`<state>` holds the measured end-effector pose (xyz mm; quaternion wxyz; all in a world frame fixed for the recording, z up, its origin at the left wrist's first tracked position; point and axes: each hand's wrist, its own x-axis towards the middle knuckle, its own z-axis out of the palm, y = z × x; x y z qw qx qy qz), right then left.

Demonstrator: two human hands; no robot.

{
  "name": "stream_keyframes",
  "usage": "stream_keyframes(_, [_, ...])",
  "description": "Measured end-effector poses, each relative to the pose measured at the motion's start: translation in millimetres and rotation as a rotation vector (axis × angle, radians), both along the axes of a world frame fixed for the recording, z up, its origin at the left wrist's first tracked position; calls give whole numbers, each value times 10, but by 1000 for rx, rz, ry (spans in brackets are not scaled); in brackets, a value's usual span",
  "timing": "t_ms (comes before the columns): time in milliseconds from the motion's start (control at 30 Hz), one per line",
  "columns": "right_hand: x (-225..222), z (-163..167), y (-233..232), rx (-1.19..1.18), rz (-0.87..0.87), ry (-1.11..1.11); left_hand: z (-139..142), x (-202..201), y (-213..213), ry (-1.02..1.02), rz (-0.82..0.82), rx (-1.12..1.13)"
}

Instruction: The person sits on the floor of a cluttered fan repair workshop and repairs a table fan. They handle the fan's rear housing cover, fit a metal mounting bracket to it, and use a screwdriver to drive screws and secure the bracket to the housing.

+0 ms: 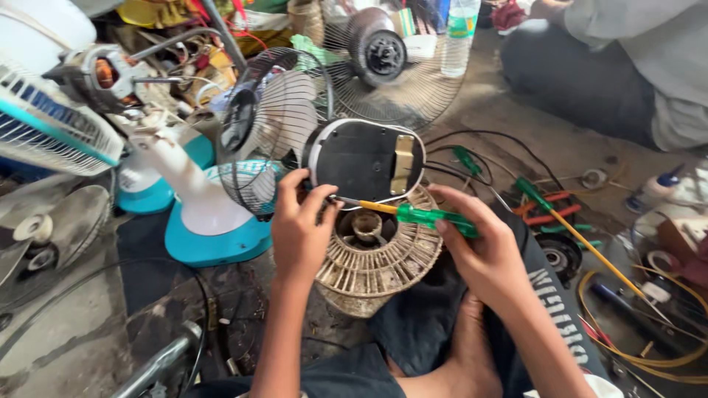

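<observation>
Head view, looking down over bent knees onto a cluttered floor. Two hands at work, one small desk fan between them, tipped so the black underside of its base (366, 160) faces up. Base oval, black with a white rim, one pale tan plate set near its right end. Just left of the base, the fan's own round wire guard (269, 129) with pale blades behind the wires. Directly under the base, one dusty beige ribbed grille (376, 258), round, with a hub at its centre.

Left hand (301, 232) at the lower left edge of the base, fingers curled against the rim, gripping it. Right hand (483, 247) lower right of the base, clenched around one green-handled screwdriver (431, 216); yellow shank and metal tip reaching left to the bottom edge of the base.

Right of the base, two more green-handled screwdrivers (532, 193) on the floor among black cables. Left of the base, one teal-and-white fan stand (210, 236). Above the base, one large bare wire guard (398, 66) and one clear plastic bottle (459, 33). Far upper right, another person's trousered leg (582, 77).
</observation>
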<state>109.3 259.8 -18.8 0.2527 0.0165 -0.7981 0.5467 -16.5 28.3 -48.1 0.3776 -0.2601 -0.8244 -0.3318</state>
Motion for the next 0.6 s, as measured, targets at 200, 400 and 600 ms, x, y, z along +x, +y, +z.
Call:
stream_keyframes(200, [-17, 34, -97, -338, 53, -33, 0, -5, 5, 76, 10, -7])
stream_keyframes(400, [-2, 65, -53, -86, -7, -166, 1, 6, 4, 54, 37, -13])
stream_keyframes(600, [74, 291, -13, 396, -109, 191, 68, -13, 59, 130, 27, -37])
